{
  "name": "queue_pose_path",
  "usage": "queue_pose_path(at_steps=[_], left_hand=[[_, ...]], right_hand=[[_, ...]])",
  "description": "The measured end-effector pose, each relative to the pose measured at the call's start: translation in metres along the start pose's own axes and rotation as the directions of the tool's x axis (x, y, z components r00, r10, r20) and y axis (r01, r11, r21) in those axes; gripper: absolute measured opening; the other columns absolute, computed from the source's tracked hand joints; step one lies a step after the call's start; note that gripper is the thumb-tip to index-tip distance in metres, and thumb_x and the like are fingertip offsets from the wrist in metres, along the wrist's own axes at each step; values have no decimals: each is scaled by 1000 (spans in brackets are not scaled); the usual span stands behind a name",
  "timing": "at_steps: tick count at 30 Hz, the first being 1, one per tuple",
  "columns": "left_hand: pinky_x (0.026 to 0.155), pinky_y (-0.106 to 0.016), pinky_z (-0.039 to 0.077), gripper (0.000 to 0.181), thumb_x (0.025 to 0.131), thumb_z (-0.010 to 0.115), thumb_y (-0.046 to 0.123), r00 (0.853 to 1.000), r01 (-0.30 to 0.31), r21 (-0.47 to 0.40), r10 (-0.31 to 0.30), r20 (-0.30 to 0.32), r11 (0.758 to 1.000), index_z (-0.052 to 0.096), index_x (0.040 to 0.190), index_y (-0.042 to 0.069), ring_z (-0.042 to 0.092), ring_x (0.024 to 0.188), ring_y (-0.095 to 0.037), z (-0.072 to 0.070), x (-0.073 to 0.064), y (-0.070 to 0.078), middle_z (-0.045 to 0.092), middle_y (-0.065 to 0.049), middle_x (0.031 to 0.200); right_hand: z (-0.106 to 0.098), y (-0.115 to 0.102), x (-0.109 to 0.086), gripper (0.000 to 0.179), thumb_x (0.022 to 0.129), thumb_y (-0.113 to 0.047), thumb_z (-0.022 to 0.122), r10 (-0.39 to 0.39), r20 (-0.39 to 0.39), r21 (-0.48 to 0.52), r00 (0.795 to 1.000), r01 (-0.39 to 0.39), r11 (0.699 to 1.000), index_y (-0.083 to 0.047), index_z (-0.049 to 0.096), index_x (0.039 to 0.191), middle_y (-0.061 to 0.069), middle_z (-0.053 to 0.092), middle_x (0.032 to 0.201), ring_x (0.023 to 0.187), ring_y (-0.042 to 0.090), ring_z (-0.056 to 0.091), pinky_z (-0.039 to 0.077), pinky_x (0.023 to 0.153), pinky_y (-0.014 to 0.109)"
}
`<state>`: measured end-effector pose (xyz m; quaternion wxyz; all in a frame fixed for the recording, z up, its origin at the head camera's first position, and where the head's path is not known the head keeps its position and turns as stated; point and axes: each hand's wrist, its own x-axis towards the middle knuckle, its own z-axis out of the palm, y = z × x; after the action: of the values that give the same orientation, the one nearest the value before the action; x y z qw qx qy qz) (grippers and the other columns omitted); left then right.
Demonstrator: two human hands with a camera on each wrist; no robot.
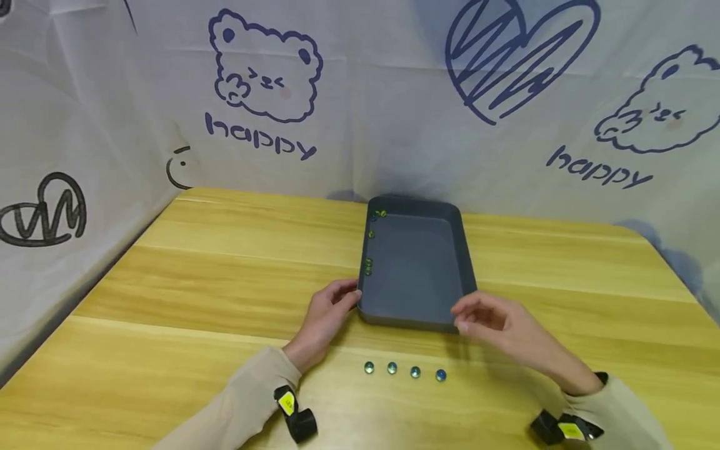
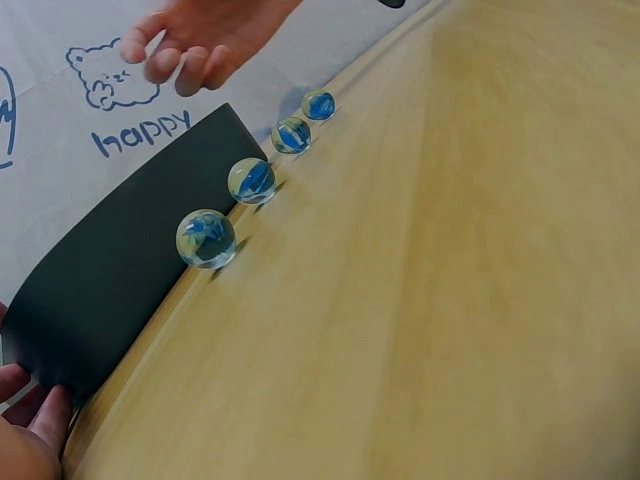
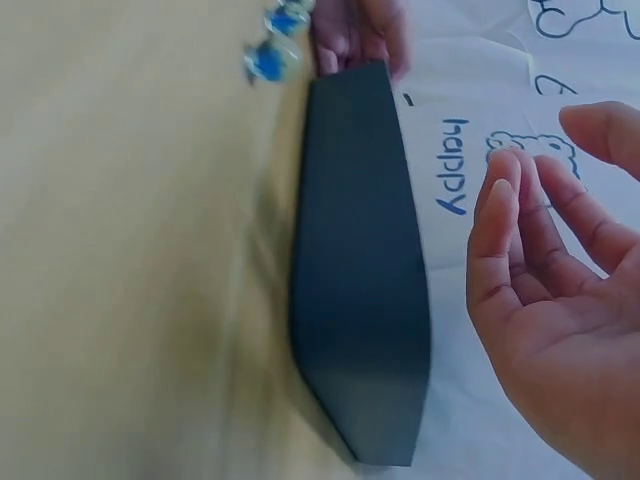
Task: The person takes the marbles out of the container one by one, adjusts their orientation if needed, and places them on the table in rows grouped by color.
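Note:
A dark grey rectangular tray (image 1: 416,269) lies flat on the table. At its near left corner my left hand (image 1: 329,315) grips the wall, with the thumb at the rim; in the left wrist view its fingers (image 2: 50,415) show low against the tray's side. My right hand (image 1: 506,328) hovers by the near right corner, fingers loosely bent, thumb apart and nothing held; the right wrist view shows the palm (image 3: 570,330) beside the tray. Several clear glass marbles (image 1: 392,368) with coloured swirls form a row on the table before the tray. More marbles (image 1: 369,267) rest inside along its left wall.
The wooden table (image 1: 197,269) reaches back to a white cloth (image 1: 382,125) printed with bears, hearts and the word happy. A wrist camera (image 1: 298,415) is strapped to the left sleeve, another camera (image 1: 562,428) to the right.

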<state>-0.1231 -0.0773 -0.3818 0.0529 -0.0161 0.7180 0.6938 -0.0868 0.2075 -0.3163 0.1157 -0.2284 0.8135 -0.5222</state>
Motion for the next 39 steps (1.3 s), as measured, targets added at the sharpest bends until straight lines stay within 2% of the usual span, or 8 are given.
queue_pose_path(at_steps=[6,13,19,26,29,35,39], left_hand=[[97,-36,47,34,96,57,13,1000,0,-1,0,6,1000,59,126,-3,55,113,-25,1,0,0,60,-15,125],[97,-37,47,35,96,57,13,1000,7,5,-7,2,1000,58,127,-4,55,112,-26,1,-1,0,60,-16,125],[97,-37,47,35,96,57,12,1000,10,4,-10,-11,1000,59,127,-4,55,113,-26,1,-1,1,60,-17,125],[98,-37,46,36,96,57,12,1000,9,4,-9,-9,1000,58,128,-5,55,114,-27,2,-1,1,59,-18,126],[98,-37,46,36,96,57,12,1000,5,6,-5,-12,1000,58,127,-5,55,113,-27,2,-1,1,59,-18,126],[97,-37,47,35,96,57,12,1000,11,6,-11,-14,1000,58,127,-5,55,112,-26,3,-2,-1,60,-17,125],[97,-37,47,35,96,57,12,1000,15,9,-15,-17,1000,58,127,-5,55,112,-26,4,-1,0,59,-17,125]], right_hand=[[-18,-7,16,26,97,-7,57,-7,-7,-43,1000,7,999,8,58,118,24,62,98,85,25,64,56,72,35],[-37,-10,39,29,99,-10,54,-21,18,-118,1000,23,993,6,57,124,21,64,108,93,24,65,56,79,36],[-43,-7,53,37,99,-22,56,68,-18,-189,998,-70,979,1,56,128,18,63,116,99,32,63,53,85,39],[-60,-8,70,39,99,-23,57,112,-45,-205,993,-119,971,2,55,129,18,64,115,102,33,62,53,87,40],[-67,-8,80,37,99,-23,57,112,-25,-245,993,-114,963,1,56,127,16,65,114,100,32,62,52,87,42],[-75,-12,104,36,100,-22,56,124,65,-322,990,-97,942,3,57,125,14,66,109,95,28,63,52,86,45],[-78,-16,122,36,100,-21,55,161,82,-339,984,-125,932,3,56,126,14,66,108,95,25,63,52,87,45]])
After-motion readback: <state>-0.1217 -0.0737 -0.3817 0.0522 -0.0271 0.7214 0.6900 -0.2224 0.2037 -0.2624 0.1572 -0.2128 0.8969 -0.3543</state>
